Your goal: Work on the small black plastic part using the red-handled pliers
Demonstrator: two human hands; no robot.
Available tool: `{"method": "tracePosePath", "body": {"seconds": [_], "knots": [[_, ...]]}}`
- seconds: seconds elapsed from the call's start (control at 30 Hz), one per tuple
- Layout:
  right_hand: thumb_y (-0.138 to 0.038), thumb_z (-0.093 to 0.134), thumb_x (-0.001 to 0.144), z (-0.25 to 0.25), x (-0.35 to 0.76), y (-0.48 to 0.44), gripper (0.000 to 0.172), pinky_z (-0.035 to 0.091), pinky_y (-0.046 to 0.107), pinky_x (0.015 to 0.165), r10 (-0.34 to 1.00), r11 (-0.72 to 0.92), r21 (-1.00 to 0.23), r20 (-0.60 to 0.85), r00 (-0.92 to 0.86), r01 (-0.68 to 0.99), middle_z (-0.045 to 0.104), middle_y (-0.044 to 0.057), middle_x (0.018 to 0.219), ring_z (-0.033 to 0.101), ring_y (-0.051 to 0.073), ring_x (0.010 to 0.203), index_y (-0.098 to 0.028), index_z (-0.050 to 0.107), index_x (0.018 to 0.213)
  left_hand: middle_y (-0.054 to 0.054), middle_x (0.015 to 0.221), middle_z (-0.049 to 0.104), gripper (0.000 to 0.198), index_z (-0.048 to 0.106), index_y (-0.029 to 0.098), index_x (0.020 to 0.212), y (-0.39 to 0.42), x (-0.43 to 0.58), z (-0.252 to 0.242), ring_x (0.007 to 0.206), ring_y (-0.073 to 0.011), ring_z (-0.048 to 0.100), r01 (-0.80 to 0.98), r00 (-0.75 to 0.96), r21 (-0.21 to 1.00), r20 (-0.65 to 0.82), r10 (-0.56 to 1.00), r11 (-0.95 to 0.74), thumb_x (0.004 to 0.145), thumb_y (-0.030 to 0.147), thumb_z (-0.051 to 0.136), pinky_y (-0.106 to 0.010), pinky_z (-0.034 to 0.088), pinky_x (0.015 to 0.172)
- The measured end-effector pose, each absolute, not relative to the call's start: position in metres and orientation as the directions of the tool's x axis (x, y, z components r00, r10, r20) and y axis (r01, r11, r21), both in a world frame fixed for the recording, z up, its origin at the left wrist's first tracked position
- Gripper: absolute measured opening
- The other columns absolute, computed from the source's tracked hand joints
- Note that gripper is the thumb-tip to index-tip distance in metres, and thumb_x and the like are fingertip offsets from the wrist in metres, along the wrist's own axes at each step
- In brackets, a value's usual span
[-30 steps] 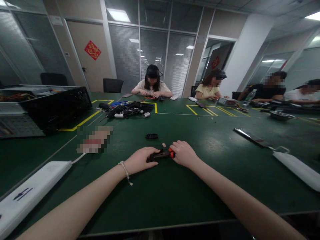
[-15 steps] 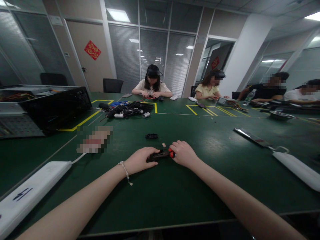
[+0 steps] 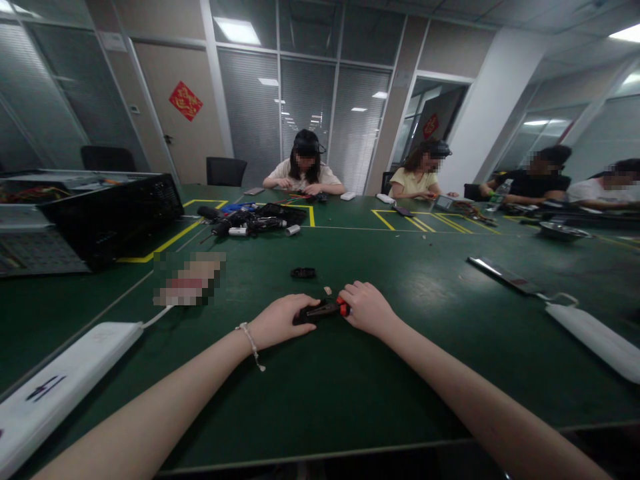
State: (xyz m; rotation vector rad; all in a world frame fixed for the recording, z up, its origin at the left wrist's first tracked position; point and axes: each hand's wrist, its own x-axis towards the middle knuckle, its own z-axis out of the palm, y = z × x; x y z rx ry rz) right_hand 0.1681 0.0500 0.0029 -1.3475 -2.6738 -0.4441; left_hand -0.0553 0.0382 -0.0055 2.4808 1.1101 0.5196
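My right hand [image 3: 369,307] is closed round the red handles of a pair of pliers [image 3: 327,309], whose dark jaws point left. Between the thumb and fingers of my left hand [image 3: 283,319] is a small black part [image 3: 306,313], and the plier jaws lie against it. Much of that part is covered by my fingers, so its exact kind is unclear. Just beyond the hands a small black plastic piece [image 3: 303,273] lies on the green table [image 3: 320,393]. Close to the pliers rests a tiny pale scrap [image 3: 327,291].
A pile of black tools and parts [image 3: 255,219] lies farther back. At left are an open computer case [image 3: 110,220], a blurred-out item [image 3: 190,280] and a white power bank [image 3: 75,373]; at right, a phone [image 3: 503,275] cabled to a white bar [image 3: 595,340]. Several people sit opposite.
My hands stay in nearly the same place, with the pliers and black part shifting barely at all. Across the table, a co-worker in black has moved their arms slightly.
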Motion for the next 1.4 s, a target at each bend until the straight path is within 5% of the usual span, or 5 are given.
{"method": "tracePosePath", "body": {"seconds": [1.4], "knots": [[-0.023,0.049,0.071,0.0022,0.1704,0.0512,0.018,0.032,0.027,0.068,0.762,0.564,0.201,0.248,-0.599,0.801,0.058,0.007,0.087,0.047,0.017,0.078,-0.015,0.057,0.085,-0.002,0.112,0.053,0.046,0.045,0.026,0.118,0.0368,-0.0543,-0.0031,0.092,-0.0194,0.052,0.638,0.617,0.474,0.156,0.771,-0.607,0.075,0.036,0.058,-0.033,0.043,0.078]]}}
